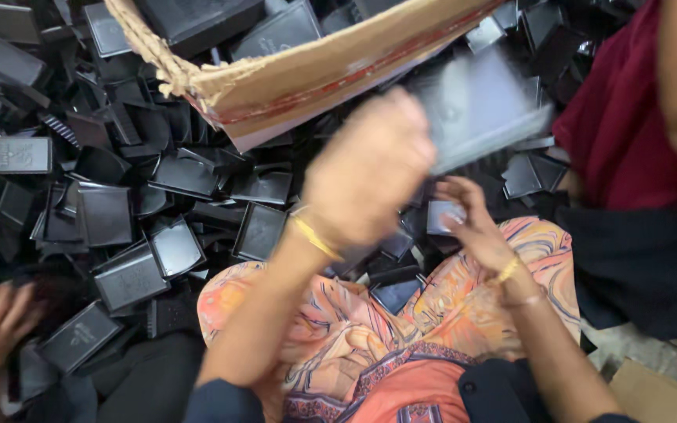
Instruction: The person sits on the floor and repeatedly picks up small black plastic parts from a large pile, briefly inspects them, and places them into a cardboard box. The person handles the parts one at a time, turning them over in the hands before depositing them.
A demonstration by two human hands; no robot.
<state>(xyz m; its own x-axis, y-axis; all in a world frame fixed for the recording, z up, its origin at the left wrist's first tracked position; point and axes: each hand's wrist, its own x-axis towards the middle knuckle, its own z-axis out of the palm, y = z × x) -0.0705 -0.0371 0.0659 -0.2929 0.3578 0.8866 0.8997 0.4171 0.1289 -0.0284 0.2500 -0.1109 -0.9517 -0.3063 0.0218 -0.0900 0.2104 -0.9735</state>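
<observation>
From the head view, our left hand (366,168) lifts a blurred black box lid (479,106), fingers closed on its edge; our right hand (476,223) pinches a small black piece (442,215) above our lap. Sorting seems underway; next likely needs them aligned.

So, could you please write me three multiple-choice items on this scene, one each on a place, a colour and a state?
1. Where is the torn cardboard box?
A. above the pile, at the top of the view
B. on the person's lap
C. under the left hand

2. What colour are the piled box parts?
A. white
B. black
C. green

3. What is the left hand doing?
A. resting flat on the lap
B. raised, with a blurred black lid in its grip
C. tucked in a pocket

Answers: A, its frayed edge crosses the top; B, the whole heap is black; B, hand and lid are up and motion-blurred.
</observation>
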